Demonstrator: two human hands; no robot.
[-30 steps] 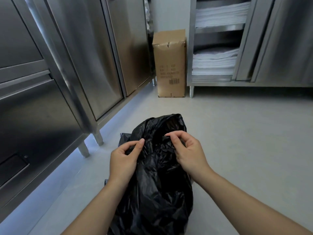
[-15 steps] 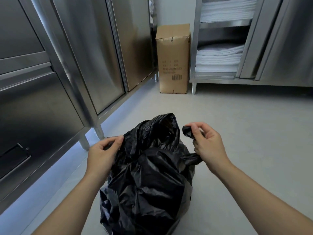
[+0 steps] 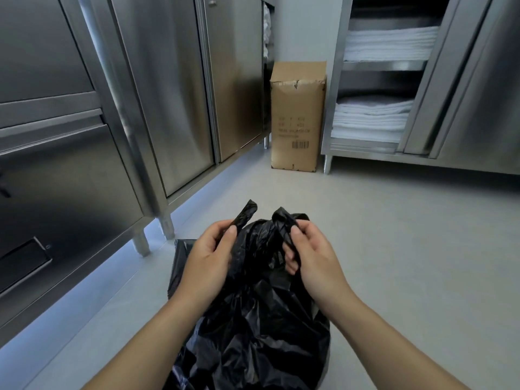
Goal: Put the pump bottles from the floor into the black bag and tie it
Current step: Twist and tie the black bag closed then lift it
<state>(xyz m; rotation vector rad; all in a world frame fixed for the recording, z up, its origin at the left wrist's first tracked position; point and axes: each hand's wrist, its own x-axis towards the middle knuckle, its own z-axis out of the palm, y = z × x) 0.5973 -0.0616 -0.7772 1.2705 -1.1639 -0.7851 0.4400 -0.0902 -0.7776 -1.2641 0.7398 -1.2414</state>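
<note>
Surface: pale grey floor (image 3: pixel 394 249) | near centre: black bag (image 3: pixel 253 333), crumpled, standing on it | far centre: upright cardboard box (image 3: pixel 297 119) | left: steel cabinets (image 3: pixel 168 108) on legs | far right: steel shelf unit (image 3: pixel 380 147) on legs

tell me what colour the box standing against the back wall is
Plain brown cardboard box with faint dark print and a barcode low on its front, seen in the head view.
</note>
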